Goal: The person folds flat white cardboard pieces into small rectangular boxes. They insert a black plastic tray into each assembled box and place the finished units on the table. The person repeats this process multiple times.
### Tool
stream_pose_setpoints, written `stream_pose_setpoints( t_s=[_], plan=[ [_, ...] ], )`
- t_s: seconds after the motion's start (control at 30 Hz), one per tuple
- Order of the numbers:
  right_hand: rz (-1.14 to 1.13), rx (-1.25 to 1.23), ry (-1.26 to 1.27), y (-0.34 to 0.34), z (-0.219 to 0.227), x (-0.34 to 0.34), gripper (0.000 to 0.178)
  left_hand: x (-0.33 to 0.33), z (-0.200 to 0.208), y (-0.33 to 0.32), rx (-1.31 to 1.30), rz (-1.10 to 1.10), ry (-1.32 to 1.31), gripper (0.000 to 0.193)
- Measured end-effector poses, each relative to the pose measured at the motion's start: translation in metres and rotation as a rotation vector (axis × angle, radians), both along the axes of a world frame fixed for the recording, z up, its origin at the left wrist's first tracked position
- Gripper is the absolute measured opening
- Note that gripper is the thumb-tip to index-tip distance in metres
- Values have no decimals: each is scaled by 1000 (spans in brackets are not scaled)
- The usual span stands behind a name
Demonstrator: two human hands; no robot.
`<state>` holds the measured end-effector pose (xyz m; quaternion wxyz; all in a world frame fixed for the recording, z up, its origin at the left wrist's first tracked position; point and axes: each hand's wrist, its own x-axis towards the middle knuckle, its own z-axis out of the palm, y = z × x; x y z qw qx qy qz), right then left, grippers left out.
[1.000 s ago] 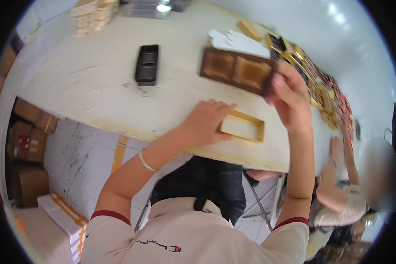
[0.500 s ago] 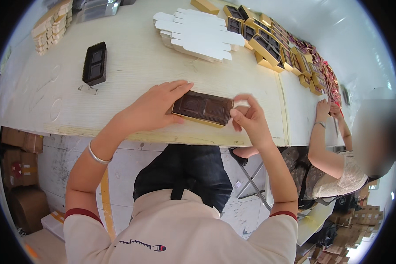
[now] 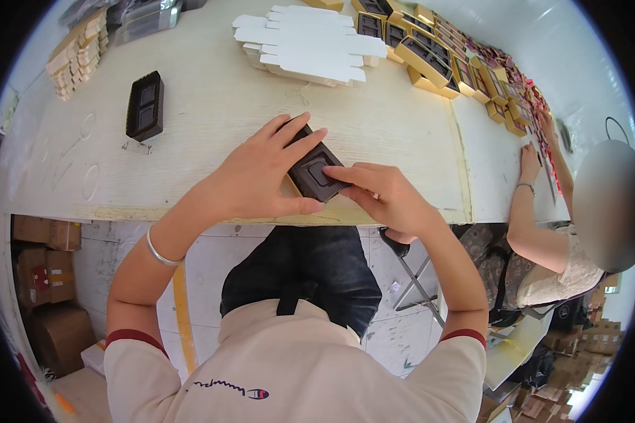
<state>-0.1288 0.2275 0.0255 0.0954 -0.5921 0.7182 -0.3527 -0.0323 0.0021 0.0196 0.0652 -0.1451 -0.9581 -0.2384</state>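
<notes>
A small gold box with a dark brown moulded plastic tray [image 3: 316, 175] in it lies at a slant near the table's front edge. My left hand [image 3: 264, 166] grips it, with fingers across its far end and the thumb along the near side. With my right hand [image 3: 381, 187] I hold the near right corner; the index finger presses on the tray's raised middle and the thumb is at the edge. Much of the gold side is hidden under my hands. Off to the left sits another dark tray [image 3: 145, 106] by itself.
Flat white card box blanks [image 3: 300, 42] are piled beyond my hands. Several gold boxes with dark trays [image 3: 427, 60] crowd the far right. A stack of pale folded card [image 3: 77, 60] stands far left. On the right, another person's hands [image 3: 530, 163] work near red wrappings.
The box has turned from nearly level to a steeper slant and shifted slightly left. My left fingers now reach over its top, and my right index finger has moved onto the tray.
</notes>
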Motion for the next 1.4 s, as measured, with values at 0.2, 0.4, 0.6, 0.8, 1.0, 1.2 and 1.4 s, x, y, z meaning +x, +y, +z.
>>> stream_pose_setpoints(
  t_s=[0.2, 0.4, 0.6, 0.8, 1.0, 1.2, 1.4],
  plan=[
    [-34, 214, 286, -12, 13, 11, 52, 0, -2, -6, -48, -31, 67, 86],
    [52, 165, 20, -10, 13, -2, 46, -5, 6, -12, -25, -91, -13, 84],
    [162, 186, 49, -26, 16, -13, 42, -15, 7, -26, -65, -195, -67, 87],
    [-13, 91, 394, -20, 1, 17, 47, -2, -3, -18, -315, -98, 81, 81],
    [-366, 12, 560, -35, -32, 62, 67, 3, -6, -7, -352, -25, 51, 73],
    [-380, -63, 165, -5, -22, 40, 48, 0, 14, -25, 169, 0, 104, 59],
    [-600, 108, 101, 101, -2, -58, 53, -80, 1, -88, 221, 396, 320, 63]
  ],
)
